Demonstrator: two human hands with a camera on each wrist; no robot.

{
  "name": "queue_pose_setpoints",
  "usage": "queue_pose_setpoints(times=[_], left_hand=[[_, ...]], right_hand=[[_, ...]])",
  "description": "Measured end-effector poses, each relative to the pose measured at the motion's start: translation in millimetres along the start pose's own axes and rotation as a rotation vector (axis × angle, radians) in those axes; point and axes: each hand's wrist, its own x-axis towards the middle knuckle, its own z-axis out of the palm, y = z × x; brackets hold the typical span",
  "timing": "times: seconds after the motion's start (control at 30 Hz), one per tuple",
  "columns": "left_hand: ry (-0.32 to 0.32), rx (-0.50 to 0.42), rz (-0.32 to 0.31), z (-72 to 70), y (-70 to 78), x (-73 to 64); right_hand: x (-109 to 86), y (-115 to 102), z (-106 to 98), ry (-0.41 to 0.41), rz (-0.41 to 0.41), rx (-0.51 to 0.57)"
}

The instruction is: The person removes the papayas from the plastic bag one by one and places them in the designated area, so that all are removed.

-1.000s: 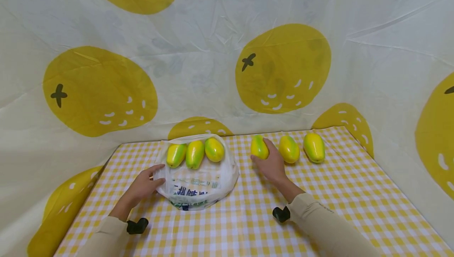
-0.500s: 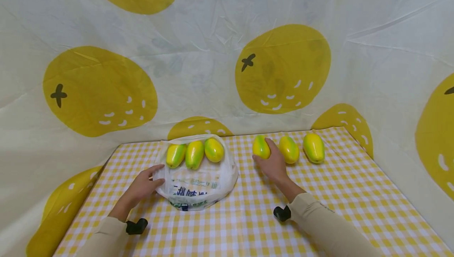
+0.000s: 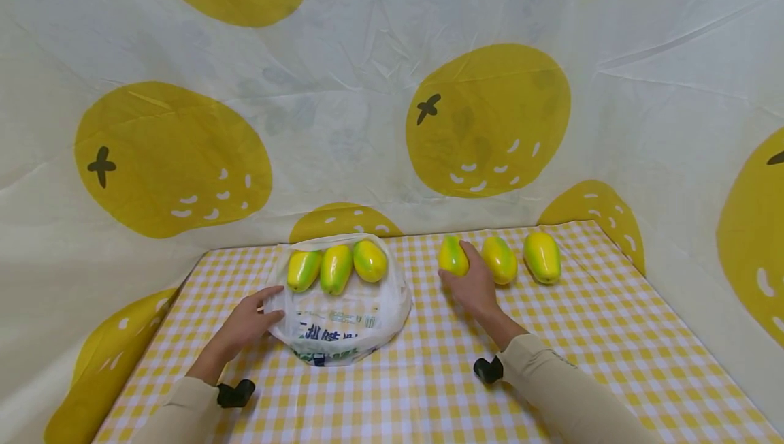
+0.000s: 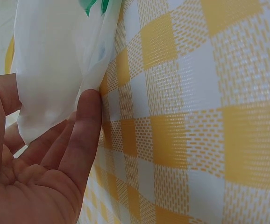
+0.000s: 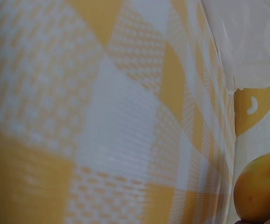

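Note:
In the head view my left hand [image 3: 248,321] rests at the left side of a white plastic bag [image 3: 398,314], its thumb and index finger spread apart. The left wrist view has the bag's edge [image 4: 51,60] lying against my loosely extended fingers [image 4: 83,135]. Inside the bag's open mouth lie three glossy yellow-green papayas [image 3: 336,268]. My right hand [image 3: 474,284] grips another papaya [image 3: 453,257] to the right of the bag, thumb on its left and fingers over its right. Part of that papaya [image 5: 259,189] shows at the right wrist view's edge.
Two more papayas, one close beside my right hand [image 3: 499,260] and one farther right [image 3: 542,257], sit along the table's back. A yellow-checked cloth [image 3: 392,403] covers the table. A fruit-printed sheet [image 3: 355,124] hangs close behind it.
My right hand and the papaya it grips have shifted slightly to the right. The left hand and the bag stay where they were.

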Motion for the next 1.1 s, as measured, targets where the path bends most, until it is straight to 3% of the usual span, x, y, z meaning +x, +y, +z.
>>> queue_pose_setpoints(times=[1.1], left_hand=[[0.004,-0.004,-0.013,0.4,-2.1,2.2]], right_hand=[[5.0,4.7,4.1,-0.008,-0.031,-0.058]])
